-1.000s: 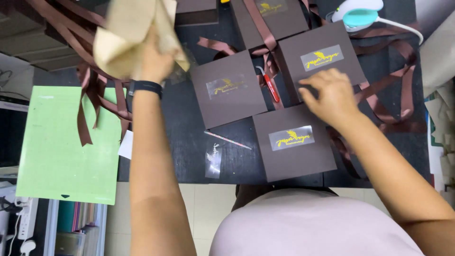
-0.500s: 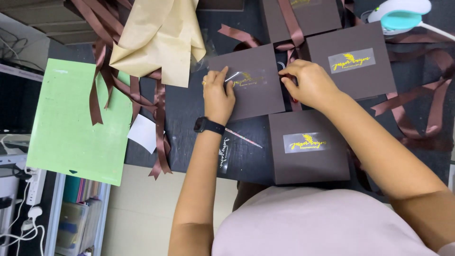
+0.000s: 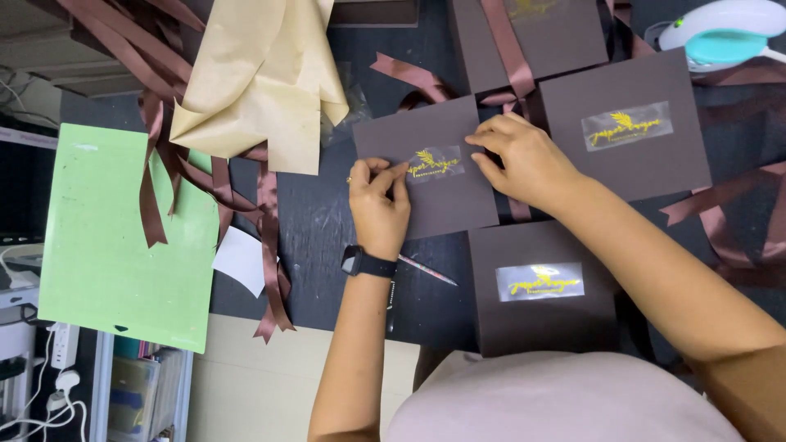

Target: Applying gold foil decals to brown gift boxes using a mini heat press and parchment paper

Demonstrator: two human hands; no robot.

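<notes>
Pressing a clear gold-printed sticker (image 3: 435, 164) onto a brown box lid (image 3: 426, 168) on the dark surface (image 3: 327, 221), left hand (image 3: 378, 205) pinched its left edge, right hand (image 3: 524, 160) fingers held narrow at its right edge, beige paper (image 3: 262, 82) lay nearby.

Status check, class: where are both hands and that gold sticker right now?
Left hand pinching gold sticker, left edge. Right hand at its right edge. Sticker on brown box. Nothing in the way.

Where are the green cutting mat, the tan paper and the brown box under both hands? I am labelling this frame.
green cutting mat (image 3: 123, 245): head view, middle of its flat face.
tan paper (image 3: 262, 78): head view, centre of the crumpled sheet.
brown box (image 3: 446, 200): head view, bare lid below the clear sticker.
</notes>
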